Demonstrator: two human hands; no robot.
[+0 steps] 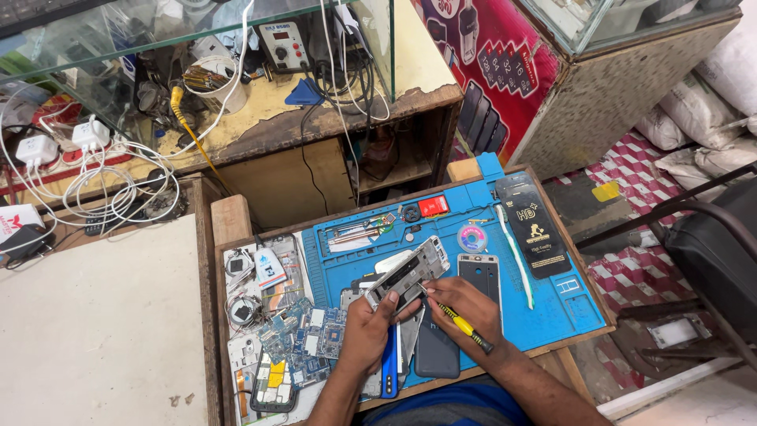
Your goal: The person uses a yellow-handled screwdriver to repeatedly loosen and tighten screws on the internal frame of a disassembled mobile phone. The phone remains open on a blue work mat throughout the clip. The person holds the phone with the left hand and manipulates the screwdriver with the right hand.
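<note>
On the desk (236, 217), a mat (579, 304) lay right of circuit boards (303, 335); a toothbrush (516, 252) lay on the mat.

Landmark: the blue mat (568, 312) on the small wooden bench.

Right of the mat's middle, past the white stick (516, 256): bare mat down to the front right corner, open for a hand. Black packet (532, 225) blocking the strip above that. Top edge of the mat crowded with tweezers (359, 231), a red chip (433, 206) and a tape roll (472, 237). Left of the mat: circuit boards (303, 339) and loose parts packed tight, no gap. Front edge of the mat: dark phone back (436, 351) and a blue case (389, 371) lying close together. Far left of the mat: wide pale tabletop (102, 331), open. Behind the mat: shelf tangled with white cables (118, 181).
</note>
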